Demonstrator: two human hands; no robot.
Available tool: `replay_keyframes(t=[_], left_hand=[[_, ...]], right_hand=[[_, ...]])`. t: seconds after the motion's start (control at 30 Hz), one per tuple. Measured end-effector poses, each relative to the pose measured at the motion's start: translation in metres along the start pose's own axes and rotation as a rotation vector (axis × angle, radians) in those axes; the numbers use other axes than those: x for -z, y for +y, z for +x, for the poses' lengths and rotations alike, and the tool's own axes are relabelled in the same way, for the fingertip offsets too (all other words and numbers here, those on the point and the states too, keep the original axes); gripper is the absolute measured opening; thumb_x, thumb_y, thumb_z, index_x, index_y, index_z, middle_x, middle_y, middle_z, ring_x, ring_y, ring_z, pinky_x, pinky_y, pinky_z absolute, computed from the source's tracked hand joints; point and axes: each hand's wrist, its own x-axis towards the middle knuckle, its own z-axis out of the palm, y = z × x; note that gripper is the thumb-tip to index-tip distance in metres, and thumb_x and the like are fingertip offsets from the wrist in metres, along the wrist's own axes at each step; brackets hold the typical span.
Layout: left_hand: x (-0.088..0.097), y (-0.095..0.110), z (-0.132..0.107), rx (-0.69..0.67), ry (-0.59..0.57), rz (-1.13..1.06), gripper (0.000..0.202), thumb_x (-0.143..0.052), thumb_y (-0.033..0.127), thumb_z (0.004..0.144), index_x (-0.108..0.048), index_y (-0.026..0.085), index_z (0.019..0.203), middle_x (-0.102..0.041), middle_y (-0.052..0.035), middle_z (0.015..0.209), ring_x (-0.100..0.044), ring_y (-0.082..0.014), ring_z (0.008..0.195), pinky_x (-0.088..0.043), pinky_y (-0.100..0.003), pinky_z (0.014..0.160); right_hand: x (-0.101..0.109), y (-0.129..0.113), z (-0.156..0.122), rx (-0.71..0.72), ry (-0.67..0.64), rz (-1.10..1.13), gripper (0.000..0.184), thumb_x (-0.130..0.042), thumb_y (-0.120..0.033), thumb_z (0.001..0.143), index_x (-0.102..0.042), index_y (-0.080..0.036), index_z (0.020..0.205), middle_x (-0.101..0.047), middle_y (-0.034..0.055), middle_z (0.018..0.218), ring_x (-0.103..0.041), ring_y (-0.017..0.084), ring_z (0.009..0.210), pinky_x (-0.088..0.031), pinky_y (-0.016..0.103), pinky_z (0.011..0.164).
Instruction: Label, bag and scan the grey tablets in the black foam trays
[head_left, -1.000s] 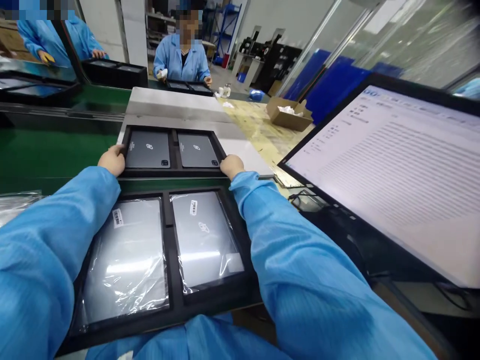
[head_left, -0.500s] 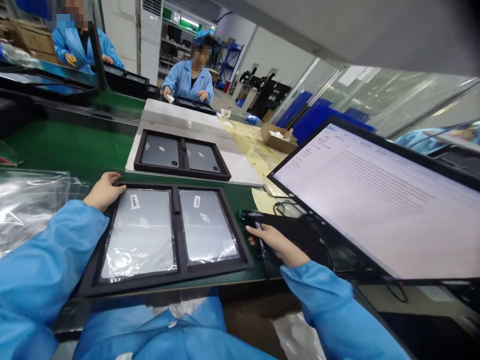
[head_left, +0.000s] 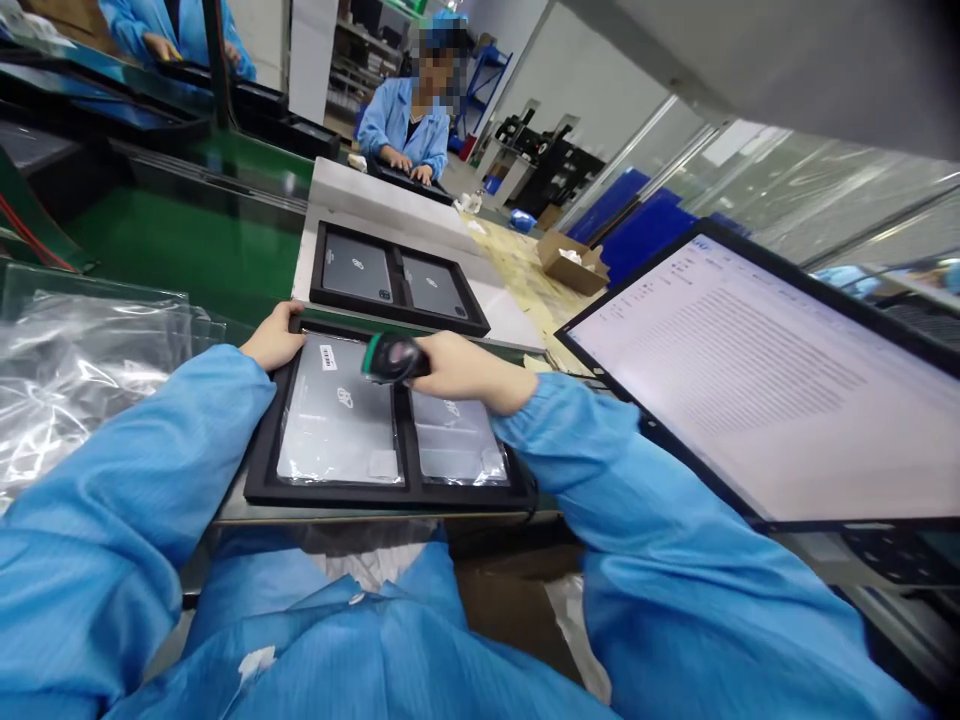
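My right hand (head_left: 474,370) is wrapped round a black barcode scanner (head_left: 396,357) with a green rim. The scanner hovers above the black foam tray (head_left: 330,494), its head facing the label (head_left: 327,358) on the left tablet (head_left: 337,430). Two grey tablets in clear film lie side by side in this tray. My right hand and the scanner cover the upper part of the right tablet (head_left: 461,450). At the tray's far left corner, my left hand (head_left: 274,338) grips the rim with fingers and thumb.
Beyond stands a second tray (head_left: 401,313) with two tablets on a white board (head_left: 307,265). A monitor (head_left: 787,380) is at right, clear plastic bags (head_left: 90,370) at left. A co-worker (head_left: 412,120) sits across the bench; a small carton (head_left: 574,262) stands farther right.
My right hand has lifted the scanner from beside the tray and brought it left over the tablets. My left hand stays on the tray corner. The view has shifted.
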Motion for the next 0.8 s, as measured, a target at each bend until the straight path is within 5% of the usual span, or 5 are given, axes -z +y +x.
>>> replay_keyframes(t=[0.1, 0.27, 0.57, 0.7, 0.8], left_hand=[[0.001, 0.003, -0.001, 0.021, -0.009, 0.019, 0.066, -0.064, 0.011, 0.069, -0.054, 0.014, 0.134, -0.064, -0.015, 0.131, -0.062, -0.0289, 0.12, -0.046, -0.043, 0.111], [-0.001, 0.007, -0.002, 0.034, -0.009, 0.021, 0.066, -0.062, 0.008, 0.068, -0.056, 0.013, 0.133, -0.065, -0.0155, 0.126, -0.063, -0.0298, 0.115, -0.049, -0.044, 0.107], [-0.002, 0.008, -0.003, 0.053, -0.015, 0.038, 0.069, -0.061, 0.01, 0.069, -0.053, 0.013, 0.137, -0.064, -0.0138, 0.13, -0.063, -0.027, 0.117, -0.048, -0.038, 0.106], [0.0, 0.008, 0.001, 0.052, -0.028, 0.072, 0.07, -0.061, 0.011, 0.069, -0.053, 0.012, 0.139, -0.065, -0.0136, 0.129, -0.064, -0.026, 0.116, -0.049, -0.036, 0.106], [0.002, 0.009, 0.002, 0.058, -0.034, 0.114, 0.069, -0.061, 0.011, 0.071, -0.053, 0.012, 0.14, -0.065, -0.014, 0.128, -0.064, -0.0266, 0.115, -0.049, -0.037, 0.105]], right_hand=[[-0.013, -0.024, 0.041, 0.117, -0.05, -0.281, 0.02, -0.069, -0.013, 0.074, -0.073, -0.015, 0.094, -0.073, 0.0077, 0.085, -0.065, 0.023, 0.076, -0.041, 0.031, 0.07], [-0.019, -0.027, 0.078, 0.157, -0.109, -0.449, 0.023, -0.071, -0.015, 0.073, -0.074, -0.015, 0.096, -0.075, 0.0101, 0.088, -0.066, 0.026, 0.079, -0.039, 0.031, 0.068], [-0.006, -0.029, 0.063, 0.152, -0.162, -0.477, 0.023, -0.068, -0.02, 0.077, -0.073, -0.015, 0.099, -0.075, 0.009, 0.09, -0.067, 0.022, 0.079, -0.04, 0.028, 0.066], [0.01, 0.003, 0.041, 0.033, -0.005, -0.259, 0.026, -0.071, -0.019, 0.078, -0.073, -0.014, 0.103, -0.076, 0.0069, 0.093, -0.068, 0.021, 0.08, -0.045, 0.026, 0.071], [0.025, 0.058, 0.008, -0.338, 0.187, -0.08, 0.02, -0.073, -0.021, 0.082, -0.072, -0.012, 0.099, -0.075, 0.0071, 0.084, -0.067, 0.02, 0.073, -0.049, 0.028, 0.071]])
